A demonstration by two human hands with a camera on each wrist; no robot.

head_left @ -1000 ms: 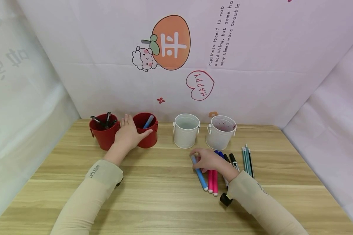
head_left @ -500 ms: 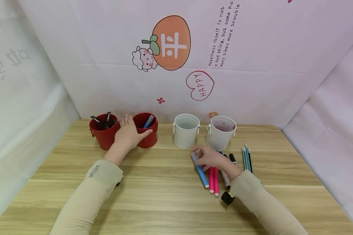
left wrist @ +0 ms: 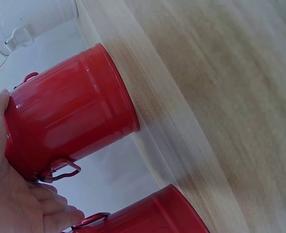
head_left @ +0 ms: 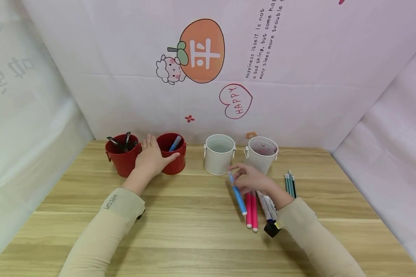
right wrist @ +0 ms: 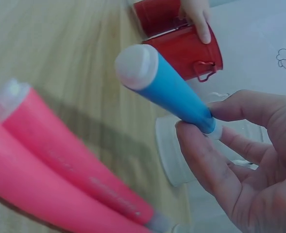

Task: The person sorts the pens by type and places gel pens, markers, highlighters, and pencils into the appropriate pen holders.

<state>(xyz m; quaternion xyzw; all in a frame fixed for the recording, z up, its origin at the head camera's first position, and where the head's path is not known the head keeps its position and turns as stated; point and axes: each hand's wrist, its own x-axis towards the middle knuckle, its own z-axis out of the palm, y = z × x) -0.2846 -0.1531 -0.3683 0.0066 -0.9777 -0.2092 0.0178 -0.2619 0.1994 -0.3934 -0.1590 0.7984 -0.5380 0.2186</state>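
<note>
My right hand (head_left: 252, 180) pinches a blue felt-tip marker (head_left: 240, 202) between thumb and fingers, its white end tilted down towards me. The right wrist view shows this blue marker (right wrist: 174, 92) gripped near its far end. Two pink markers (head_left: 249, 213) lie just beneath. At the back left, my left hand (head_left: 152, 159) rests at the right-hand red bucket (head_left: 175, 166), thumb across its rim and straight fingers between it and the left red bucket (head_left: 122, 163). Another blue marker (head_left: 175, 142) stands in the right-hand red bucket; black pens (head_left: 127, 142) stand in the left one.
Two white buckets, one left (head_left: 217, 161) and one right (head_left: 264, 161), stand at the back, beside the red ones. Whiteboard markers (head_left: 266, 207) lie partly under my right forearm. Several pencils (head_left: 289, 186) lie farther right. A printed cloth (head_left: 201, 100) hangs behind the table.
My right hand has lifted the blue marker off the table and moved slightly back and to the right, towards the white buckets. The left hand has stayed in place.
</note>
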